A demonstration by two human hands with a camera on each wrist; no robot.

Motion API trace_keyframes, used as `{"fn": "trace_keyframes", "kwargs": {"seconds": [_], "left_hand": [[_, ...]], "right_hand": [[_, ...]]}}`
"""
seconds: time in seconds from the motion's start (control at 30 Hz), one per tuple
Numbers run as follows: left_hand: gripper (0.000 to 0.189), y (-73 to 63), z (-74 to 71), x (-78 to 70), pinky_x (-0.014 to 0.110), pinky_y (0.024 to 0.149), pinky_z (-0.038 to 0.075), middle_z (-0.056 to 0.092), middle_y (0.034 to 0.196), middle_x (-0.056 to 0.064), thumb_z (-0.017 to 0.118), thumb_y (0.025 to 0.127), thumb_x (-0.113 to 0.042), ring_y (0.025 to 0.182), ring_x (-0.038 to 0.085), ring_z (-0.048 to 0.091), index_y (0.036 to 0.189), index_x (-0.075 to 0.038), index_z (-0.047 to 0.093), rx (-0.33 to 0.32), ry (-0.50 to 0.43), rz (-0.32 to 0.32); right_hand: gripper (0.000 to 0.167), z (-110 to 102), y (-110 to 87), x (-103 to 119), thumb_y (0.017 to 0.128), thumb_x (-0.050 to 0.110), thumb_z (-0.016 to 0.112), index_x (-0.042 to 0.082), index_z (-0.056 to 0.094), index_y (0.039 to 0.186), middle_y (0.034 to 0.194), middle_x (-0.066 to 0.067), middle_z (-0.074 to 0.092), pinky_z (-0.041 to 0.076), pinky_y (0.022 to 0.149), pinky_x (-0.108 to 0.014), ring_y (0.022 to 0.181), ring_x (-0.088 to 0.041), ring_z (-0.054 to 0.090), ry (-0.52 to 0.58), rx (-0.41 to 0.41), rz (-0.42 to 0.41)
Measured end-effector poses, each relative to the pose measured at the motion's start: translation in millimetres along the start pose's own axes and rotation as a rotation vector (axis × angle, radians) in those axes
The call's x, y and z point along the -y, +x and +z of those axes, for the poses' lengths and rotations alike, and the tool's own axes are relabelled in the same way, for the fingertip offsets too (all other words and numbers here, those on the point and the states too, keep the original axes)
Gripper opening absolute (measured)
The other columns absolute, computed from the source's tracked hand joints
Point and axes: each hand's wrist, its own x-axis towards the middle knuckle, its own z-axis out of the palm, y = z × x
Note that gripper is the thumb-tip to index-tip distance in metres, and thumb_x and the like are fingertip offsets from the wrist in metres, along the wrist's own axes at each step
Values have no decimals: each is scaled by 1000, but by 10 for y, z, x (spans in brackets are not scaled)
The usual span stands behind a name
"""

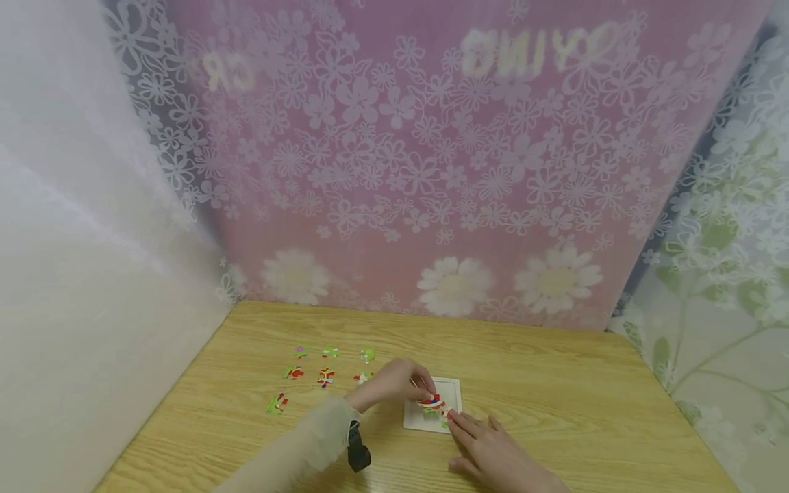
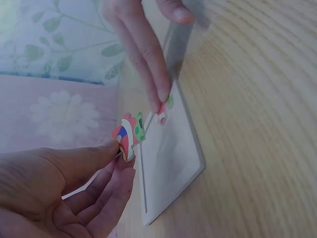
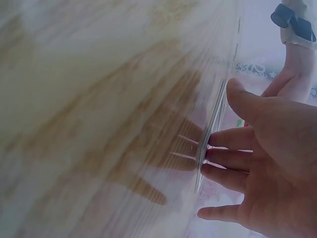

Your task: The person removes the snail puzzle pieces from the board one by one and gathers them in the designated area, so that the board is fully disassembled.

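My left hand [image 1: 397, 382] pinches a jigsaw puzzle piece [image 2: 130, 133], printed red, white, blue and green, between thumb and fingers. It holds the piece above a flat white puzzle tray [image 2: 173, 153] with a raised border. My right hand [image 1: 493, 448] lies at the tray's near right corner with its fingers fairly straight. In the left wrist view, its fingertips rest on another puzzle piece [image 2: 162, 118], red, white and green, in the tray. Those fingers partly cover that piece. From the right wrist, the fingertips show at the thin edge of the tray [image 3: 214, 124].
Several loose puzzle pieces lie in rough rows on the wooden table [image 1: 542, 383] left of the tray, among them a green and red piece [image 1: 277, 404] and a red one [image 1: 325, 377]. A dark wrist device [image 1: 357, 448] sits on the left forearm. A pink flowered wall [image 1: 382, 171] rises behind.
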Motion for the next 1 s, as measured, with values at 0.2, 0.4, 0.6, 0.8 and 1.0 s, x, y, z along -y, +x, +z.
{"fn": "trace_keyframes", "kwargs": {"seconds": [0.2, 0.4, 0.6, 0.8, 1.0], "left_hand": [[10, -62, -150, 43, 32, 65, 59, 70, 79, -10, 74, 94, -15, 74, 19, 70, 87, -21, 76, -38, -14, -25], [7, -172, -297, 104, 27, 66, 57, 72, 84, -7, 74, 94, -13, 74, 11, 68, 90, -18, 77, -57, -26, -23], [5, -297, -427, 240, 26, 69, 57, 73, 89, -7, 73, 95, -15, 78, 8, 67, 94, -18, 78, -69, -24, -5], [5, -442, -568, 370, 28, 72, 56, 72, 93, -10, 73, 95, -21, 83, 8, 66, 95, -19, 78, -91, 33, -20], [5, -611, -730, 514, 30, 71, 56, 72, 95, -7, 72, 96, -18, 84, 10, 67, 97, -19, 77, -116, 21, -43]], "right_hand": [[71, 11, 9, -3, 101, 53, 52, -3, 52, 145, 152, -16, 49, 41, 100, -71, 136, -37, 50, 23, 3, 7], [72, -11, 15, -3, 101, 53, 52, -3, 52, 145, 152, -16, 49, 40, 100, -73, 136, -38, 49, 56, 18, 15], [69, -23, 11, -13, 102, 52, 51, -1, 52, 146, 153, -15, 48, 37, 102, -73, 137, -36, 48, 74, 19, 25], [65, -11, -4, -29, 103, 49, 53, -2, 55, 143, 149, -15, 53, 41, 99, -72, 133, -35, 52, 27, -48, -20], [64, 3, -3, -47, 104, 48, 52, -1, 54, 144, 149, -16, 52, 43, 98, -70, 134, -36, 52, 26, -62, -40]]}}
